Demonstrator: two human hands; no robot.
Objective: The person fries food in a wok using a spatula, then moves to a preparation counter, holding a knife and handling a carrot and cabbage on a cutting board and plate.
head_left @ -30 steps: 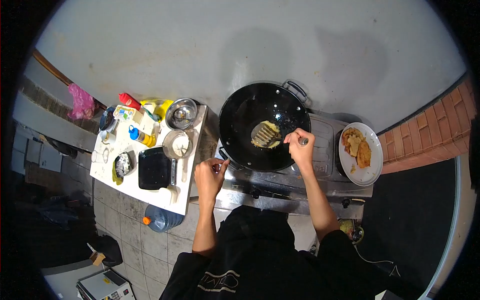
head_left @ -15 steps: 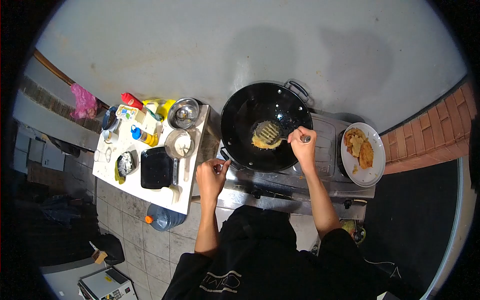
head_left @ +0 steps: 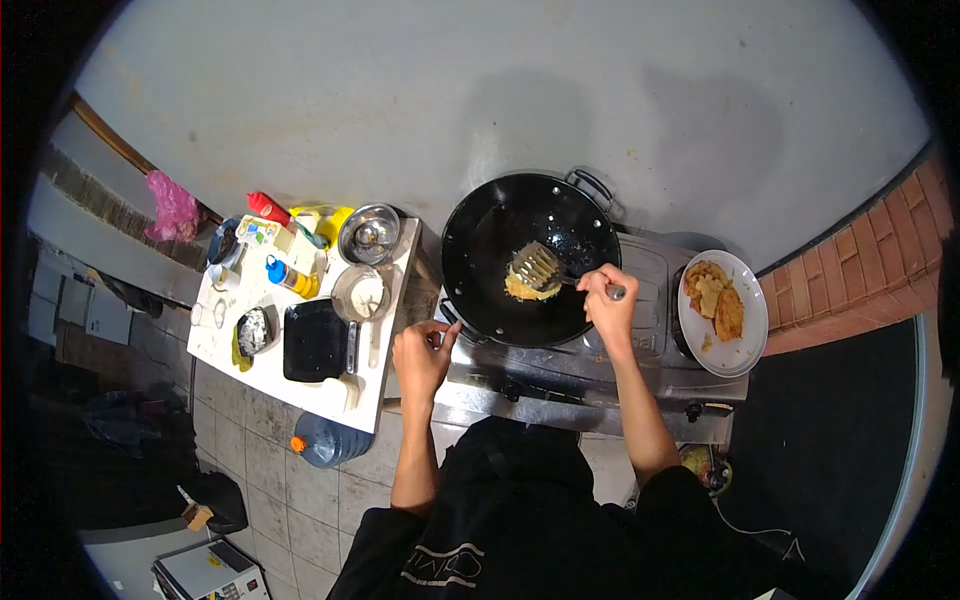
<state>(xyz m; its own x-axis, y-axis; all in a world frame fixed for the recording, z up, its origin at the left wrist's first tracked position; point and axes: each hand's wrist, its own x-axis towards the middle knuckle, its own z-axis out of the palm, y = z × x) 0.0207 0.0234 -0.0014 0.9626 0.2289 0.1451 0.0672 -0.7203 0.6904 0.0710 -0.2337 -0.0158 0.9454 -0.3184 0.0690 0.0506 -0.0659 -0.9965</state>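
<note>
My right hand is wrapped round the handle of a slotted metal spatula. The spatula's head lies over a yellow-brown fried piece low in a large black wok, partly covering it. At the wok's lower left, my left hand is closed on the near loop handle, mostly at its outer end. To the right, a white oval plate holds browned fried pieces.
The wok sits on a metal stove. On the left, a white table bears a black square pan, metal bowl, glass bowl and bottles. A blue water jug stands on the floor below.
The spatula's head has moved from the front of the fried piece to its upper side, tilting differently. My left hand stays at the wok handle. The view has shifted slightly.
</note>
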